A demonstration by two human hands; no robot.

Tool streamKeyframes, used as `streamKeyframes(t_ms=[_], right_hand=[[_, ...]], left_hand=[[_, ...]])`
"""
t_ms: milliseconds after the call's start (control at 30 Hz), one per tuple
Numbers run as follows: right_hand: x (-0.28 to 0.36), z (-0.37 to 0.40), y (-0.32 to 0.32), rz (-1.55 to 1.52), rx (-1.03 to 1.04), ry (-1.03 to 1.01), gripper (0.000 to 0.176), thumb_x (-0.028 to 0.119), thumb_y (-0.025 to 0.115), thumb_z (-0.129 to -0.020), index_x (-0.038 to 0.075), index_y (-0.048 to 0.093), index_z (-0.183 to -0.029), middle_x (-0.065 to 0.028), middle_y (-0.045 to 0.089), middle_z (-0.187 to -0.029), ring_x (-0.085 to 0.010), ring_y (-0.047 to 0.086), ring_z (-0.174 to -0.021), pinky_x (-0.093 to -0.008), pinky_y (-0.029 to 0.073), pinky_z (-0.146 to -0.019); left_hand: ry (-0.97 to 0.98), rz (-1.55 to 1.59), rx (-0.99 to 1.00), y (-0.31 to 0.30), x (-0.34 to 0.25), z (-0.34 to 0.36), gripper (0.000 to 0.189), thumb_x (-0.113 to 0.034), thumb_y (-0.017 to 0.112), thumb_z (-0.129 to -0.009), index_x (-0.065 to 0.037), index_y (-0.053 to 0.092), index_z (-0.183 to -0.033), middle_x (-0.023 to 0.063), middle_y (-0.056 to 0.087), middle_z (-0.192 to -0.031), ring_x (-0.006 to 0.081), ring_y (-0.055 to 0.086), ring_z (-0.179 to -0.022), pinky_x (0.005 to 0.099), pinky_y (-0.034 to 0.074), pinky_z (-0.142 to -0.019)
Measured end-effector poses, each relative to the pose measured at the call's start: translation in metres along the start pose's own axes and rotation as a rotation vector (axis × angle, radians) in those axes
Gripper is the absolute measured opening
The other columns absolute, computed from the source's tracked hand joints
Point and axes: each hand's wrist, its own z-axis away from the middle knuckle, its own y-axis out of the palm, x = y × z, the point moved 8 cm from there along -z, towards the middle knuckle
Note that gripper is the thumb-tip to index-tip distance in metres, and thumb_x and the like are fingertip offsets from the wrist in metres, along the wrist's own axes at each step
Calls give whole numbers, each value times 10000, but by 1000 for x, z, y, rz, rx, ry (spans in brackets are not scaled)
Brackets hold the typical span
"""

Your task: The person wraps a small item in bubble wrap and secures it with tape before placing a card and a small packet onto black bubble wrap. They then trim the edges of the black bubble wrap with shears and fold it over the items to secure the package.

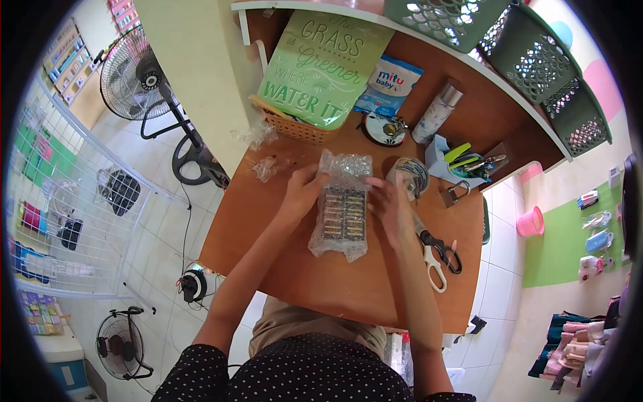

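Observation:
A flat dark pack with rows of pale gold pieces [345, 216] lies on the brown table, with clear bubble wrap [346, 164] under it and folded over its far end. What the pieces are, I cannot make out. My left hand [305, 191] pinches the wrap at the upper left of the pack. On the other side, my right hand [392, 206] has its fingertips closed on the wrap's right edge. Scissors with one black and one white handle [439, 254] lie by my right forearm, below a roll of tape [410, 175].
Loose plastic scraps [264, 167] lie at the left. Along the back stand a woven basket [295, 128] with a green sign [325, 67], a wipes pack [390, 87], a patterned flask [437, 112] and a pen holder [455, 164]. A padlock [455, 193] sits at the right.

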Motion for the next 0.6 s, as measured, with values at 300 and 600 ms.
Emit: streamKeyframes(t_ms=[300, 600], right_hand=[[12, 8, 32, 236, 24, -296, 577, 512, 357, -941, -11, 597, -912, -127, 595, -1043, -210, 519, -999, -335, 375, -898], [18, 30, 38, 358, -63, -678, 417, 351, 445, -934, -47, 567, -905, -125, 605, -897, -170, 553, -858, -297, 429, -760]], left_hand=[[200, 176, -6, 14, -9, 6, 223, -20, 522, -827, 88, 638, -984, 82, 653, -932, 103, 584, -843, 250, 470, -744], [131, 43, 87, 26, 6, 4, 209, 5, 569, -803, 96, 613, -986, 139, 614, -1046, 148, 583, -934, 259, 476, -773]])
